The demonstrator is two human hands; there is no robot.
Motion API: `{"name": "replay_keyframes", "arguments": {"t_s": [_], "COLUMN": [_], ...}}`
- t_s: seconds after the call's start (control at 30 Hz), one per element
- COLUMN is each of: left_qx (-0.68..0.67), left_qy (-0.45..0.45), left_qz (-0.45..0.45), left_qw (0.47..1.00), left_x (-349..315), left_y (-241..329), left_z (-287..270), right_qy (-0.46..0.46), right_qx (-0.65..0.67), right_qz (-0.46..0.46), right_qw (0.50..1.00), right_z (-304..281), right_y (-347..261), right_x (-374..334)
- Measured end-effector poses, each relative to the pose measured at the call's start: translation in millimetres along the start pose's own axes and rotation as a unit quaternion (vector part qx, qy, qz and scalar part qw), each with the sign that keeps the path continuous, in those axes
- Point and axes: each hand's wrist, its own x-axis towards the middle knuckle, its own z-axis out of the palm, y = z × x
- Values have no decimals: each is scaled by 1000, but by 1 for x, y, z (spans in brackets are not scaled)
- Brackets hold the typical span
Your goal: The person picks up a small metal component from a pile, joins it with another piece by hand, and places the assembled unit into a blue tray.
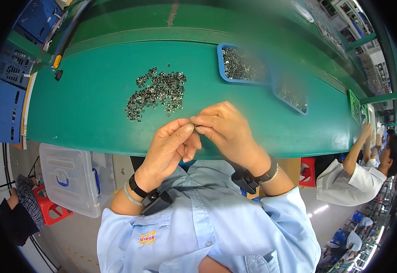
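At the far left, blue plastic crates (5,109) are stacked beside the end of a green worktop (84,100). Below them, partly cut off, a seated person in dark clothing (23,214) is next to a red plastic stool (52,210). Just right of that stool is a translucent storage box (66,175) with blue handles. On the worktop's upper left corner lies a small yellow-and-black object (57,62), too small to identify.

Left of the worktop's middle, a loose heap of small, shiny metal parts (158,93) spreads in an irregular patch. Nearer the wearer, who has a light-blue shirt (198,218), the two hands meet above the worktop's front edge. The left hand (166,143) pinches a tiny dark part (196,125) between thumb and forefinger, its other fingers loosely curled. The right hand (226,129) pinches the same part from the other side, with thumb and forefinger; the part is mostly hidden by the fingertips. Both wrists wear dark bands with black devices.

Beyond the right hand, two blue trays (236,82) hold more small metal pieces, partly blurred. At the far right, a co-worker in a pale shirt (351,182) reaches toward a green tray (354,107) on the worktop.
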Motion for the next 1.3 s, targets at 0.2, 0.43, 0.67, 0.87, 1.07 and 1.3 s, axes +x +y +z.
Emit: {"name": "replay_keyframes", "arguments": {"t_s": [0.2, 0.43, 0.67, 0.87, 1.07, 1.3], "left_qx": [30, 21, -2, -74, -78, 69], "left_qy": [12, 19, 13, -54, -79, -8], "left_qz": [21, 25, 40, 33, 47, 27], "left_qw": [999, 999, 999, 995, 993, 997], "left_x": [-1, -6, -5, -1, 1, -3], "left_y": [-1, 2, 0, -7, -12, 1], "left_z": [-1, 2, 5, -2, -1, 0], "right_qy": [7, 20, 42, 51, 85, 63], "right_qx": [4, -7, -8, 67, 148, 29], "right_qz": [-18, -23, -17, 0, 19, -3], "right_qw": [1000, 999, 999, 996, 985, 998], "right_z": [1, 2, 6, 10, 19, 6], "right_y": [-2, -1, -4, -7, -8, -8], "right_x": [1, 0, -3, -11, -22, -14]}}
